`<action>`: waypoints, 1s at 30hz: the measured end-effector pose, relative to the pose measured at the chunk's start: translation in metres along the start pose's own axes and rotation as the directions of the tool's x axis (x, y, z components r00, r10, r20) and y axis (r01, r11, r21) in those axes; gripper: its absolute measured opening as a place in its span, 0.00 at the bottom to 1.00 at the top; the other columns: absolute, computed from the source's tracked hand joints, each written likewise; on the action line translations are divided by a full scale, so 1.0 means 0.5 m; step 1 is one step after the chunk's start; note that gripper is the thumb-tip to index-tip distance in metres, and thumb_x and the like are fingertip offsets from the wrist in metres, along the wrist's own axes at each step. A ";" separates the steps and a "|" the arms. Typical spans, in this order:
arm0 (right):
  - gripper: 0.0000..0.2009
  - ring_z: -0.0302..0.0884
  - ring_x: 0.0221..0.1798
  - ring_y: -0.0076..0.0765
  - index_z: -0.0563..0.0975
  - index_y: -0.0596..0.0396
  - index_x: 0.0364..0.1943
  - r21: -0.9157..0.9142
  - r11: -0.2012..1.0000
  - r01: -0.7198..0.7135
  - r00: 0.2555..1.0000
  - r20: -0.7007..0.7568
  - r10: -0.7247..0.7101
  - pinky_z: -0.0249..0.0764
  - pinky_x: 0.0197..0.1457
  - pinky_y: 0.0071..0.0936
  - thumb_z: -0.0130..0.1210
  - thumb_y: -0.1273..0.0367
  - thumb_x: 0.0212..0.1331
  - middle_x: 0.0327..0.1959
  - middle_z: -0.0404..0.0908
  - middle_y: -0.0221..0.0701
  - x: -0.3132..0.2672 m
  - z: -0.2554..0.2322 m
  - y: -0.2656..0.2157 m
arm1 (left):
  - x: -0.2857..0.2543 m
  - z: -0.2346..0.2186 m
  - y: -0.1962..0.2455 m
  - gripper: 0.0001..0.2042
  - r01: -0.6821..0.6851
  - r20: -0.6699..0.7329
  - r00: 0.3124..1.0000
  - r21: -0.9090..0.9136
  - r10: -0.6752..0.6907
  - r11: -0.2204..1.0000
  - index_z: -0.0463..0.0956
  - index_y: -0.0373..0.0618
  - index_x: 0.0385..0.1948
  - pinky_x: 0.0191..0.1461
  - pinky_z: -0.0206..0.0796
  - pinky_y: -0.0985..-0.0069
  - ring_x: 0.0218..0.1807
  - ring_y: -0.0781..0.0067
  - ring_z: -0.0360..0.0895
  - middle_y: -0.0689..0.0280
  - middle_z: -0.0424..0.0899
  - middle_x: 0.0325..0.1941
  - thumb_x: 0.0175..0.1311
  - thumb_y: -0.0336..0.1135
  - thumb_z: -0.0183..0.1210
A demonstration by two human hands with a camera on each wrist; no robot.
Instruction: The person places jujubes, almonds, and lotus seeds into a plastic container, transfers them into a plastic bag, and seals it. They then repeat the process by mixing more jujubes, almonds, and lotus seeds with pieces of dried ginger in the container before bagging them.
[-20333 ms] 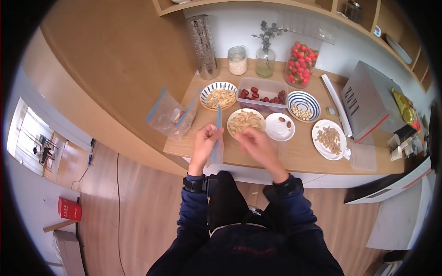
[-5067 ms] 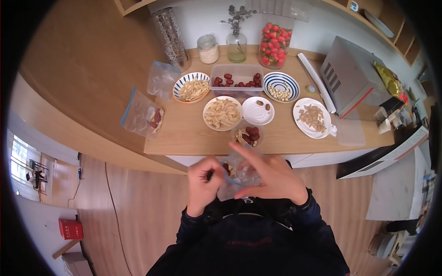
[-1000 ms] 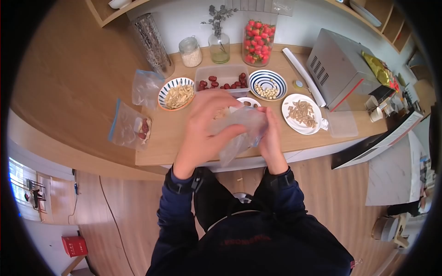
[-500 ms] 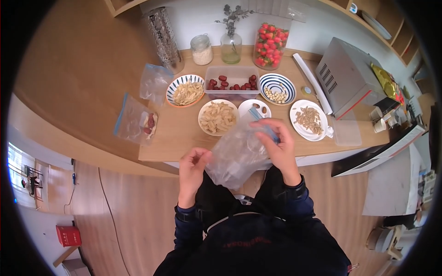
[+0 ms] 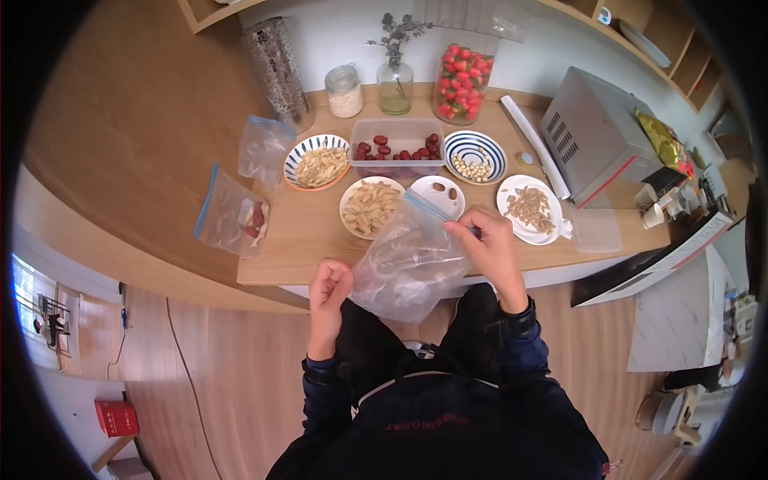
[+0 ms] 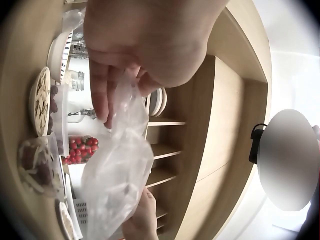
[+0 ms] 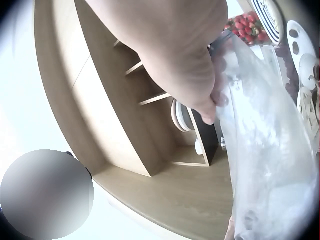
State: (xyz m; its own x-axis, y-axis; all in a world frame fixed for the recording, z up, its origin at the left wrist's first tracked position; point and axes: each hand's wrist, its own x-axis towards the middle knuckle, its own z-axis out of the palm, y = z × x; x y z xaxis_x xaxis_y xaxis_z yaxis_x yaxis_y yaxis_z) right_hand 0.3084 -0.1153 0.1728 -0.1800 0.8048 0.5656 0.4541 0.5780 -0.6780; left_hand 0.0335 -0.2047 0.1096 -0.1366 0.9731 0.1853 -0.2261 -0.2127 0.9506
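Note:
A clear zip bag [image 5: 412,260] with a blue strip hangs between the two hands above the front edge of the counter; it looks empty. The left hand [image 5: 327,296] pinches its lower left corner, and in the left wrist view the gathered plastic [image 6: 131,107] runs up into the fingers of the left hand [image 6: 145,45]. At the blue-strip end the right hand [image 5: 490,246] grips the bag between thumb and fingers. The right wrist view shows the right hand [image 7: 185,55] at the bag's top edge and the film [image 7: 265,145] spread out beside it.
Behind the bag stand a plate of pale slices [image 5: 372,206], a small plate with two dates [image 5: 436,210], a box of red dates [image 5: 397,166] and a striped bowl [image 5: 496,152]. A filled bag [image 5: 228,216] lies at left, a plate of brown pieces [image 5: 552,228] at right.
One second ago the left hand was raised over the plate of slices, with the bag bunched up. It has moved down and left, and the bag is now stretched out between both hands.

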 end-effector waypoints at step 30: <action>0.16 0.68 0.30 0.10 0.79 0.52 0.48 0.506 0.779 -0.370 0.928 0.158 0.338 0.62 0.32 0.14 0.69 0.77 0.56 0.33 0.81 0.19 -0.029 0.038 0.037 | 0.076 0.110 0.037 0.08 -0.076 -0.053 0.996 -0.004 0.076 0.997 0.79 0.37 0.42 0.41 0.71 0.80 0.36 0.82 0.79 0.68 0.84 0.33 0.73 0.34 0.60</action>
State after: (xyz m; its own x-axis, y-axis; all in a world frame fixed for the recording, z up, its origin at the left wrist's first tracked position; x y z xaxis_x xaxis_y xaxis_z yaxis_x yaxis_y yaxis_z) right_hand 0.3028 -0.1139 0.1432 -0.1514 0.9635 0.2210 -0.0215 0.2203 -0.9752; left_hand 0.0770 -0.1666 0.1478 -0.2044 0.9481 0.2435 -0.2187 -0.2867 0.9327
